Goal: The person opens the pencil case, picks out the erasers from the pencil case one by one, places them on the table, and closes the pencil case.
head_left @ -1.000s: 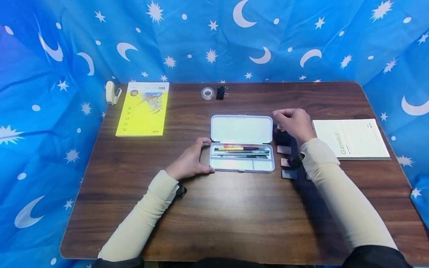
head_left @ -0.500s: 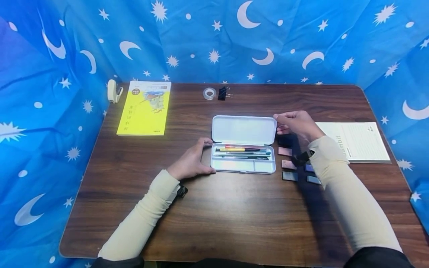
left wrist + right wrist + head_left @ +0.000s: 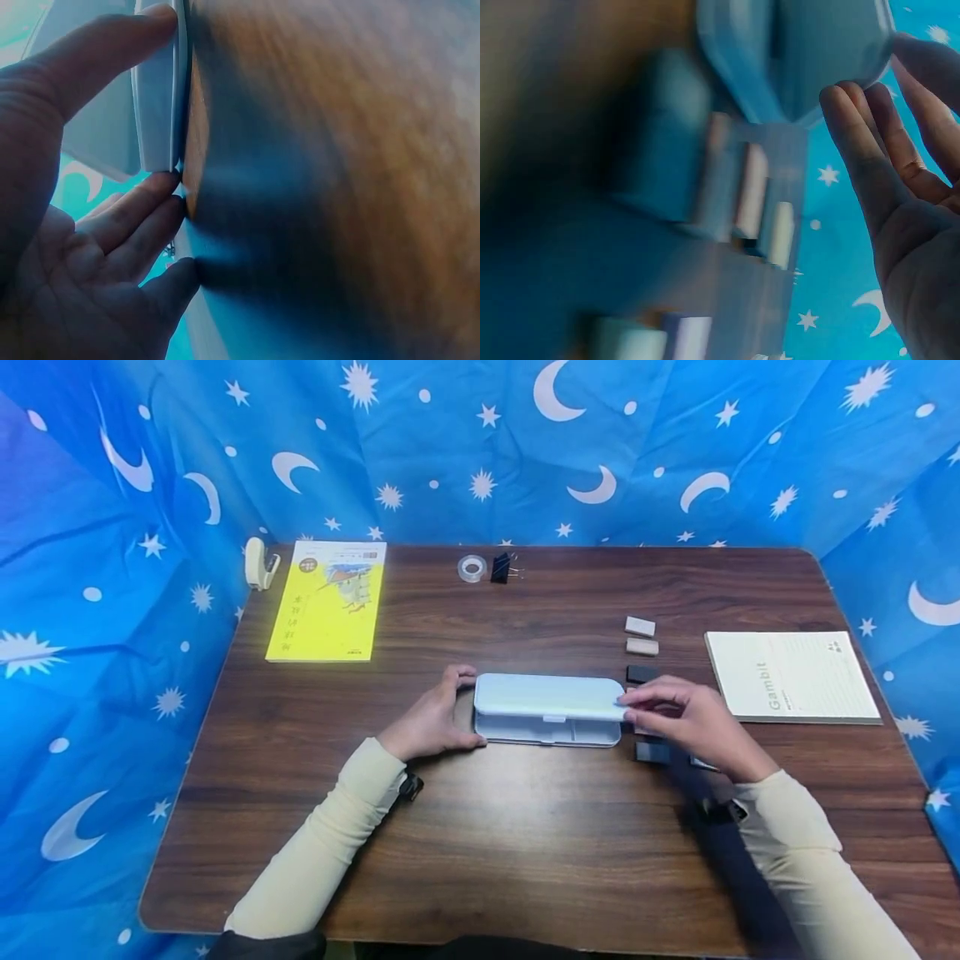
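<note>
A pale pencil case (image 3: 517, 729) lies on the table, its lid (image 3: 550, 695) tipped forward over the base and partly lowered, with a gap at the front. The pens inside are hidden under the lid. My left hand (image 3: 427, 718) holds the case's left end, thumb at the front corner and fingers at the back one. In the left wrist view the thumb (image 3: 112, 56) presses on the case's edge. My right hand (image 3: 690, 722) pinches the lid's right front corner between thumb and fingers. In the right wrist view these fingers (image 3: 855, 142) meet the lid's rim.
Right of the case stands a column of small blocks like erasers, including a white one (image 3: 640, 626) and a dark one (image 3: 641, 673). A notebook (image 3: 791, 681) lies farther right. Behind are a yellow book (image 3: 330, 610), a stapler (image 3: 258, 564), a tape roll (image 3: 472, 568) and a binder clip (image 3: 501, 568).
My right hand has moved from beside the raised lid to its front corner and swung the lid forward and down, covering the pens. My left hand has stayed at the case's left end.
</note>
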A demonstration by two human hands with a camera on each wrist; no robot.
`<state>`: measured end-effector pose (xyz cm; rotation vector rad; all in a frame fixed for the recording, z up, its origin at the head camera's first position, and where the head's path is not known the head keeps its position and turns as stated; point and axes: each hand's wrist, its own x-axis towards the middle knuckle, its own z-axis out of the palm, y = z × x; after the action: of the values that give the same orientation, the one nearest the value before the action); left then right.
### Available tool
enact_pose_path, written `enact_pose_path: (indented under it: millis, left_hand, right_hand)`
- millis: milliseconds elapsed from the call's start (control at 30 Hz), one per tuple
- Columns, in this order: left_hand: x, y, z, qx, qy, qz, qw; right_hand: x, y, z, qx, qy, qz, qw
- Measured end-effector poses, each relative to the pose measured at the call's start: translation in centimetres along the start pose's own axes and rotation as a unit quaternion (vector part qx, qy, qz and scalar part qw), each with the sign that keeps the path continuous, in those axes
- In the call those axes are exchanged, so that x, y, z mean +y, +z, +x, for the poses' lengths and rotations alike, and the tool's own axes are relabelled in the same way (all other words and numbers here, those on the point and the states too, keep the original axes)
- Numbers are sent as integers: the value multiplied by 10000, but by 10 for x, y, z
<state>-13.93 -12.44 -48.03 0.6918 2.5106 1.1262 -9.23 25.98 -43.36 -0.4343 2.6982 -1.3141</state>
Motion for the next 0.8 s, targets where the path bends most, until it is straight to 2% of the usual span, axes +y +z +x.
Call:
enact_pose_path:
  millis: [167, 333, 433, 800]
  left_hand:
    - [2, -1, 0, -59, -51, 130, 9999]
    - [3, -2, -3, -70, -291, 207, 9993]
    - [2, -2, -3, -57, -333, 217, 9992]
    - [4, -3, -3, -60, -276, 239, 9993]
  right_hand:
    - [10, 17, -8, 268, -968, -931, 9906]
    - [14, 27, -6, 597, -1486, -1298, 9785]
    - [15, 29, -5, 588, -1520, -1415, 9764]
    - [14, 31, -6, 451, -1167, -1594, 9793]
